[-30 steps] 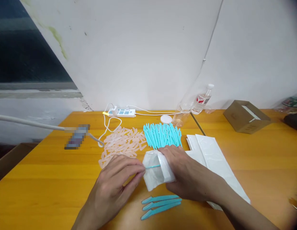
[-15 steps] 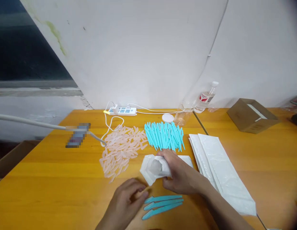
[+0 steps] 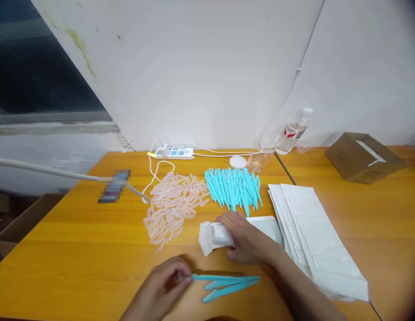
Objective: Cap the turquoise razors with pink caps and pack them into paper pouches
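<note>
Nothing here can actually be read. The clear plastic bottle point(image 3: 293, 132) lying by the wall carries a red and white label, but its print is far too small to make out (only the colours come through). The white power strip point(image 3: 174, 153) has bluish markings around its sockets, none of them legible. The flat thing point(image 3: 114, 191) at the table's left is blurred over, and the cardboard box point(image 3: 363, 157) shows no lettering I can see.

A blurred patch point(image 3: 114, 192) hides something on the table point(image 3: 60, 249).
</note>
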`<move>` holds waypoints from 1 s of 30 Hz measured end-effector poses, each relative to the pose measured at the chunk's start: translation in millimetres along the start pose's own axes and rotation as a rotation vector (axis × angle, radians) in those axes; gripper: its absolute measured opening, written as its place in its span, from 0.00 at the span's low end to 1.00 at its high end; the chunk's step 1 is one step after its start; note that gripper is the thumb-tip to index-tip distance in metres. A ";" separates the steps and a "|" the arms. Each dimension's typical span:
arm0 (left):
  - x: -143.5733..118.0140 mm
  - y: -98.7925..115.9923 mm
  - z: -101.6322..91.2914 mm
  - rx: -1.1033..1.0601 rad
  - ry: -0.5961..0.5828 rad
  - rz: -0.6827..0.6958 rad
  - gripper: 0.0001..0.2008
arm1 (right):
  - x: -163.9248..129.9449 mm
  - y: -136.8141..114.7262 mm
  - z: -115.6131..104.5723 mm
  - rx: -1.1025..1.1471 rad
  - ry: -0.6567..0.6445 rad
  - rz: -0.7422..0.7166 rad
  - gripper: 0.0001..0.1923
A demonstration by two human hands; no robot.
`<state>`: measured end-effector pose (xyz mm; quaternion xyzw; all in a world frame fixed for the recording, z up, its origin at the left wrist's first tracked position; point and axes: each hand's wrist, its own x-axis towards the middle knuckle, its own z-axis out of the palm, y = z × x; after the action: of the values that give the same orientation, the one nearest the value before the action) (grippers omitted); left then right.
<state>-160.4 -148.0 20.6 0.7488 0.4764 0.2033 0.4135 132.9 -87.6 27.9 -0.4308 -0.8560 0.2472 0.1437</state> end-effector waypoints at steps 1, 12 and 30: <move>-8.0 -5.6 -15.0 -0.021 0.059 -0.049 0.09 | -0.2 1.2 1.1 0.009 -0.003 0.000 0.27; 61.5 16.2 18.7 0.019 0.160 0.061 0.11 | 2.0 1.3 13.0 -0.019 -0.044 -0.004 0.28; 9.2 4.2 49.9 0.230 0.030 0.275 0.09 | 0.3 1.1 16.7 -0.078 -0.057 0.053 0.34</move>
<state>-119.0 -162.0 -5.5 0.8461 0.3959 0.2132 0.2862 125.8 -91.8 13.4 -0.4513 -0.8571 0.2293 0.0958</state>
